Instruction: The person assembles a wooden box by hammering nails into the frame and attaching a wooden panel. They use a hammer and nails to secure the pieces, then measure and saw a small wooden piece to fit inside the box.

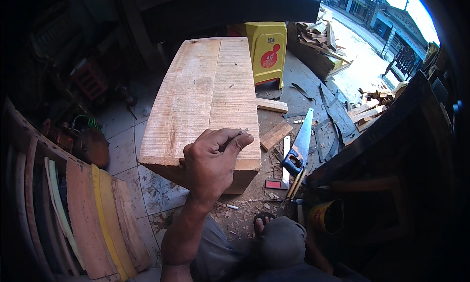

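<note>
My left hand (213,157) is raised over the near end of a wooden box-like piece (196,96), whose pale top is made of boards meeting at a lengthwise seam. Its thumb and forefinger are pinched together near the right corner; a tiny dark tip shows between them, too small to name. Part of my right forearm (318,255) shows beside my knee, and the hand itself is hidden. On the floor to the right lie a handsaw (301,140) with a dark handle, a try square (277,184) and a pencil-like yellow stick (295,184).
Behind the wood stands a yellow plastic stand (267,52). Offcuts (276,135) and shavings litter the floor. A yellow tub (325,216) sits near my right knee. Curved boards (90,218) lean at the left. Wood scraps (369,110) are piled near the street side.
</note>
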### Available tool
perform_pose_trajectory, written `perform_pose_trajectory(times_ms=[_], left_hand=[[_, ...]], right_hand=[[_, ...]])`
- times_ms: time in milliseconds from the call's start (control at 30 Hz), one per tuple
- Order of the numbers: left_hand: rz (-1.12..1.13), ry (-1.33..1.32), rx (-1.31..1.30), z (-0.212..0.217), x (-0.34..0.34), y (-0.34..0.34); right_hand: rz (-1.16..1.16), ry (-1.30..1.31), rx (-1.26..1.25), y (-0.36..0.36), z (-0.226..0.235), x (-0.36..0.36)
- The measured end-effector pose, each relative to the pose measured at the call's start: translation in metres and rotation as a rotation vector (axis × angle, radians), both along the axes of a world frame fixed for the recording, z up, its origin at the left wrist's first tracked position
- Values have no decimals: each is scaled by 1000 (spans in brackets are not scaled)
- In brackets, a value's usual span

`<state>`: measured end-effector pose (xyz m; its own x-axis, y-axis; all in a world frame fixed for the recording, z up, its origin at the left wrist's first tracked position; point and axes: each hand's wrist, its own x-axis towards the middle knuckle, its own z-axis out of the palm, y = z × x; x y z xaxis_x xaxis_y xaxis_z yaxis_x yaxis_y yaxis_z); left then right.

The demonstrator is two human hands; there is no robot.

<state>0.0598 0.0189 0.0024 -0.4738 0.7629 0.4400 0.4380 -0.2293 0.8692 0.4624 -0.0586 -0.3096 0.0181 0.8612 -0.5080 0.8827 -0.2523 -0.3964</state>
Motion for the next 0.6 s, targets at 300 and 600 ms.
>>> perform_pose_trajectory(times_ms=[300, 600], left_hand=[[16, 142, -99, 12, 1, -4], [24, 217, -219, 16, 3, -2]], right_hand=[[247, 635, 430, 102, 314, -92], [793, 128, 559, 106, 431, -132]])
